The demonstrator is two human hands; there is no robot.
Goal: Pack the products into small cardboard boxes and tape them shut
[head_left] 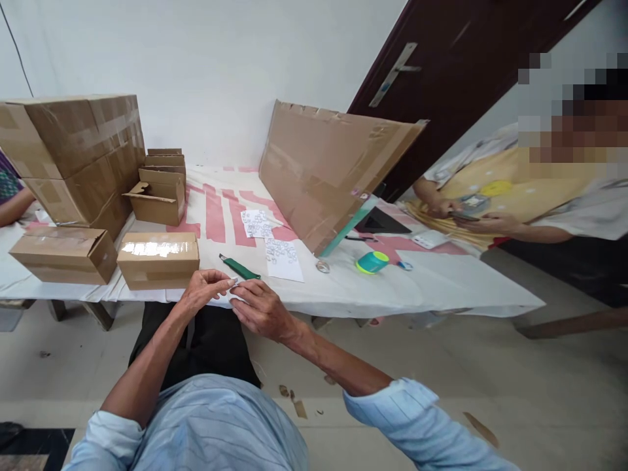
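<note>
Pinched a small pale scrap in the left grip, over the near edge of the surface. Curled the right grip just right of it; could not tell whether clamped too. Had the cutter just beyond, box left, sheet right.

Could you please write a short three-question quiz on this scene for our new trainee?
1. Multiple choice: What colour is the handle of the utility knife?
A) Yellow
B) Green
C) Red

2. True or false: The left hand is holding the utility knife.

3. Fill in the blank: In this view, the teal cylinder with yellow rims lies to the ____ of the large carton.

Key:
1. B
2. False; the knife lies on the cloth-covered table, beyond the left hand and the right hand.
3. right
</note>
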